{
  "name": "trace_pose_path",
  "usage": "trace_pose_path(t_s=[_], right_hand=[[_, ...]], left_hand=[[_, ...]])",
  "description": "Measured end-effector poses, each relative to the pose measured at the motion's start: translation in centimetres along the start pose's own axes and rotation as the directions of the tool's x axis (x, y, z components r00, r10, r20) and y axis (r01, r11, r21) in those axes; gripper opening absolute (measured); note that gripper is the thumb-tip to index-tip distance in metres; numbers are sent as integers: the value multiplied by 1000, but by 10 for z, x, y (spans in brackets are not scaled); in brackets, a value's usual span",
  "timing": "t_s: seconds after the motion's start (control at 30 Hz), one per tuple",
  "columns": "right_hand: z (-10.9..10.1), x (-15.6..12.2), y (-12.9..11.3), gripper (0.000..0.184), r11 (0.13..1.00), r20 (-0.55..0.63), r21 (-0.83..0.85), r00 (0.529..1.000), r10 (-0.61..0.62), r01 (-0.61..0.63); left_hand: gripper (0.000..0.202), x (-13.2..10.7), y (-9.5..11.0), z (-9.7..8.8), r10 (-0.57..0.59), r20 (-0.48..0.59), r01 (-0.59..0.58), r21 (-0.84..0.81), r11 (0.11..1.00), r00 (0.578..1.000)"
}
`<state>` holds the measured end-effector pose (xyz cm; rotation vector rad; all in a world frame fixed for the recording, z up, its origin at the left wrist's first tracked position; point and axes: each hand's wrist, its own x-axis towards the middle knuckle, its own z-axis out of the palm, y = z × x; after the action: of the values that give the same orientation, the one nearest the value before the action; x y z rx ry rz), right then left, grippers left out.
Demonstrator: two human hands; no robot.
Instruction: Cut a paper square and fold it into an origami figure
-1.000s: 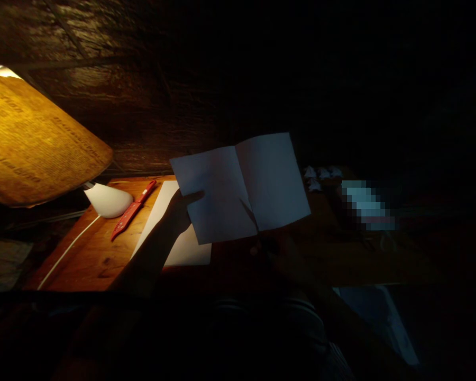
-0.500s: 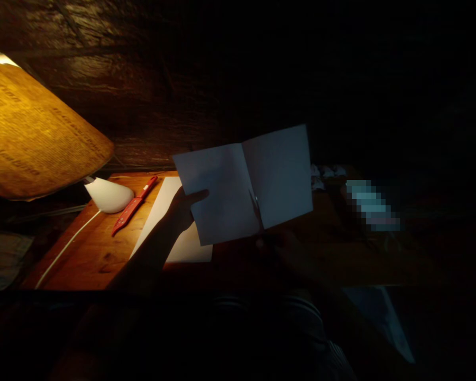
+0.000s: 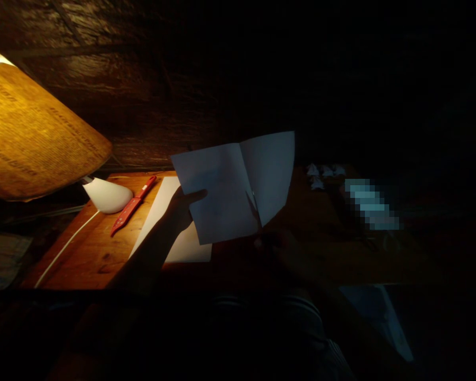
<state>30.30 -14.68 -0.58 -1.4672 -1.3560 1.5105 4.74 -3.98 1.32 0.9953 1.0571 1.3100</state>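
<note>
My left hand (image 3: 185,209) grips the left edge of a white sheet of paper (image 3: 214,201), its thumb lying across the front. The sheet is held up above the table and has a crease down its middle. My right hand (image 3: 277,243), in deep shadow, is closed around the handles of scissors (image 3: 253,203). The scissor blades point up along the crease, with the paper slit at its lower edge between them. Right of the cut, the paper half bends away. The fingers on the scissor handles are hardly visible.
Another white sheet (image 3: 190,251) lies on the wooden table (image 3: 91,259) below my left hand. Left of it are a red sheathed knife (image 3: 133,206) and a lamp with a white base (image 3: 108,194) and cord. Small crumpled pieces (image 3: 316,182) and a blurred-out object (image 3: 371,203) lie to the right.
The right half of the paper has curled back and looks narrower, its right edge now further left. The scissor blades sit slightly further left; my left hand has barely moved.
</note>
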Motion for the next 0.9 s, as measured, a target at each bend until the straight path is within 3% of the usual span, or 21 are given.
trace_pose_path(t_s=[0.33,0.9], right_hand=[[1,1,3,30,1000,0,-8,1000,-12,12],[4,1,6,29,1000,-26,2,999,-25,25]], left_hand=[[46,0,1,0,5,-20,-5,-18,1000,1000],[46,-1,1,-2,1,-13,-1,-33,999,1000]])
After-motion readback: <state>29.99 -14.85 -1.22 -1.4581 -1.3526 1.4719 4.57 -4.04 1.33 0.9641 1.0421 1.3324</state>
